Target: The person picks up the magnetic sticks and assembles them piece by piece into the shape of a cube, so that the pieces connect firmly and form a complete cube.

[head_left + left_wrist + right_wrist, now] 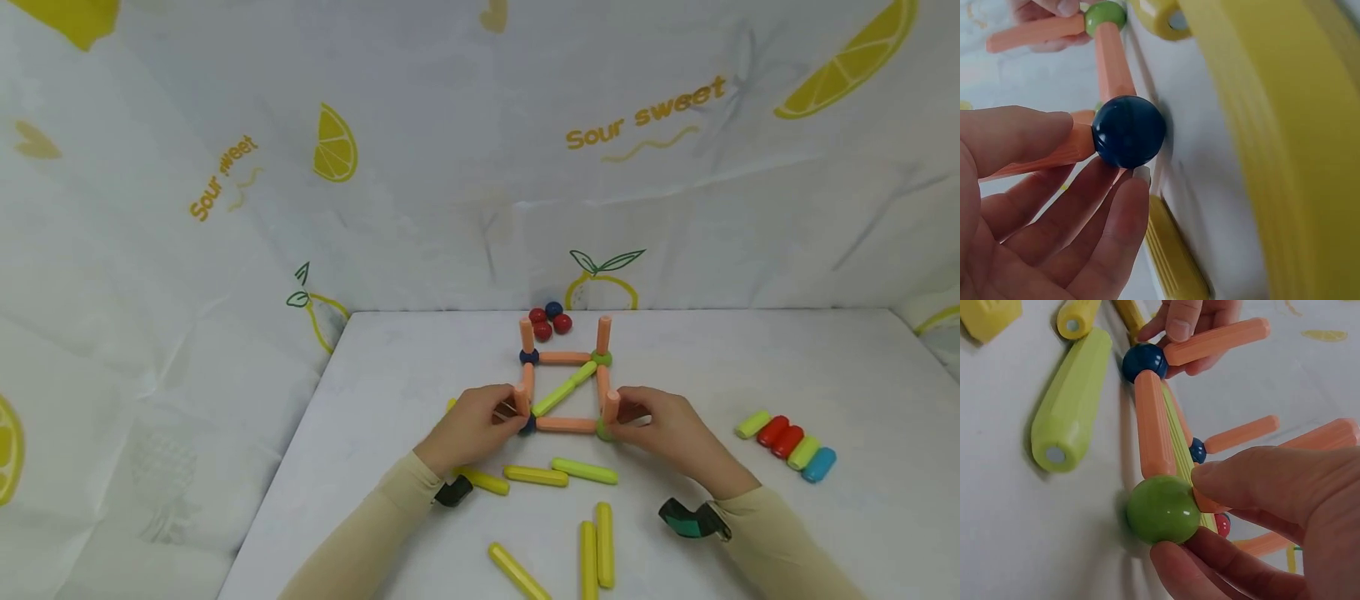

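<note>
The navy ball (1129, 131) and green ball (1163, 509) look smooth and glossy, with small bright highlights. The orange rods (1155, 425) look like ridged matt plastic; the lime rod (1072, 400), smoother plastic, shows a metallic disc (1055, 455). The bench (675, 358) looks matt, the backdrop (450, 183) creased, the sleeves (367, 525) soft cloth.

Upright orange rods (604, 335) block way forward; tabletop (405, 358) free at left.

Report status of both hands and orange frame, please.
Left hand at near blue ball, right hand at near green ball, both gripping. Orange frame: four uprights, diagonal inside. Loose yellow rods close to left hand.
</note>
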A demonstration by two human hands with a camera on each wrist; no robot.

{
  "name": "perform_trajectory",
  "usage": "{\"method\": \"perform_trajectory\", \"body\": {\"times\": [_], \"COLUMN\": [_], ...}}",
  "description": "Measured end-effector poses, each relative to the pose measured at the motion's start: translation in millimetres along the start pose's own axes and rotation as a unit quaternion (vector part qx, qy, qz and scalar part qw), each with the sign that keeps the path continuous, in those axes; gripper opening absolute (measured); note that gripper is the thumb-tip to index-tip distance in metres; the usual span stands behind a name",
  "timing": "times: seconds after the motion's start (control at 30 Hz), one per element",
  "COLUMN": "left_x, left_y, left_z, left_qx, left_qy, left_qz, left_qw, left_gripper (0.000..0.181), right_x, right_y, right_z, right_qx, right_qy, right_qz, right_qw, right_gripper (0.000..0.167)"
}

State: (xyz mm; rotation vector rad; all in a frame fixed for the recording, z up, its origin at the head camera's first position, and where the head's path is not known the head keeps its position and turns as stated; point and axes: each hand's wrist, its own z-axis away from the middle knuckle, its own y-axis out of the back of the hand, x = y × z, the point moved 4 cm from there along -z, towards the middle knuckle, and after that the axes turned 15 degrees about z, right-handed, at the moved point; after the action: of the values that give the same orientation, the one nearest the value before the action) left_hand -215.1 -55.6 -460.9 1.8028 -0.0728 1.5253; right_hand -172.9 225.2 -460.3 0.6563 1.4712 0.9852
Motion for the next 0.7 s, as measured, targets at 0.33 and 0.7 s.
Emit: {"method": "perform_trajectory", "body": {"times": [0.33, 0.7], "left_x": [-3.1, -20.7], "left_y": [12.3, 38.6], "left_z": [6.1, 8.9], "left_qx": [-0.011, 0.056], "left_qy": [0.002, 0.069], "left_qz": [0.007, -0.032], "left_qw": [0.9999, 0.9955], "left_gripper": [0.013, 0.034], "right_x": [-13.1, -12.9], "right_y": [-6.0, -3.9], "right_z": [-3.7, -3.7], "right_qx": [0.017, -0.019], "right_qy": [0.016, 0.018], "right_qz": [0.012, 0.01], "right_qw": [0.9997, 0.9996], "right_gripper": [0.024, 0.031]}}
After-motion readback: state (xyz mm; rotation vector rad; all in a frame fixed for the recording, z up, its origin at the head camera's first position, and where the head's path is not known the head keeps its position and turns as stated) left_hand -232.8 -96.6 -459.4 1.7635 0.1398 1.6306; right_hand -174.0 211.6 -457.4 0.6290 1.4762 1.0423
